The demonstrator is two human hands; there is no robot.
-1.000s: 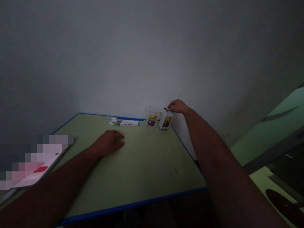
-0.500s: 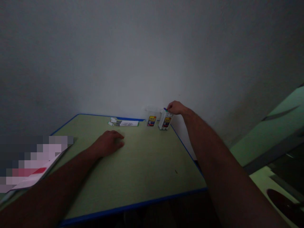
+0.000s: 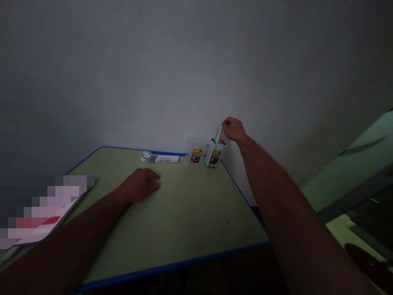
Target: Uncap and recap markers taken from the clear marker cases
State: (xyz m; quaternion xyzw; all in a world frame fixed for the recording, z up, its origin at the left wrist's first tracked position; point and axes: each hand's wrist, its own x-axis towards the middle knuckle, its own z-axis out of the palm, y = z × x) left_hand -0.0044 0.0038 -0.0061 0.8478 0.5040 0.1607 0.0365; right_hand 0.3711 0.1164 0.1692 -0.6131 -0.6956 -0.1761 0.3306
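My right hand (image 3: 233,129) is raised at the far right corner of the green table (image 3: 172,221), fingers pinched on the red-capped end of a white marker (image 3: 218,134). The marker is partly lifted out of a clear pack of markers (image 3: 214,153) that stands upright below it. A second clear pack (image 3: 196,152) stands just left of it. My left hand (image 3: 141,185) lies palm down on the table's middle, fingers loosely curled, holding nothing. Loose white markers (image 3: 160,158) lie by the far edge.
A white wall rises right behind the table. The table has a blue rim (image 3: 172,264). A white sheet with a red mark (image 3: 39,229) lies at the left edge. Another green table (image 3: 353,164) and a dark chair (image 3: 368,262) stand at the right.
My right hand has risen from the top of the marker pack, drawing one white marker upward out of it. My left hand has stayed where it was.
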